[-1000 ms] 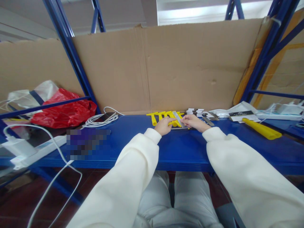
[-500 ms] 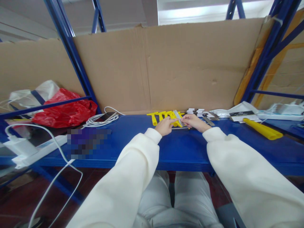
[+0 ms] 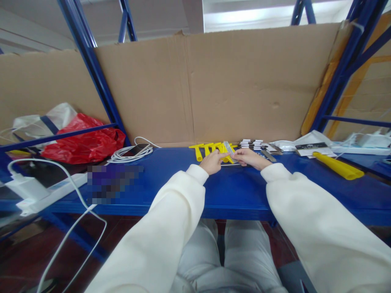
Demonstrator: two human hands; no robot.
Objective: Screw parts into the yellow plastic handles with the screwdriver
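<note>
Near the back of the blue bench, both my hands meet at a small pale, see-through flat strip (image 3: 228,147), perhaps a plastic sleeve. My right hand (image 3: 248,158) pinches its right side between thumb and fingers. From the left, my left hand (image 3: 211,161) has its fingers closed against the strip, with a finger pointing across it. What lies inside the strip is too small to make out. Just behind my hands is a row of several yellow T-shaped plastic tools (image 3: 198,154), partly covered by my fingers. A thin metal rod lies beneath the strip.
Small white-and-black boxes (image 3: 251,144) are stacked right of my hands, beside a flat metal piece (image 3: 269,156). Farther right lie a yellow tube (image 3: 339,166) and a black-and-white packet (image 3: 311,148). Leftward are a coiled white cable (image 3: 130,154), a power strip (image 3: 33,201) and a red bag (image 3: 87,138).
My right fingers have shifted slightly on the strip, and the strip's angle differs a little. My left hand stays almost where it was.
</note>
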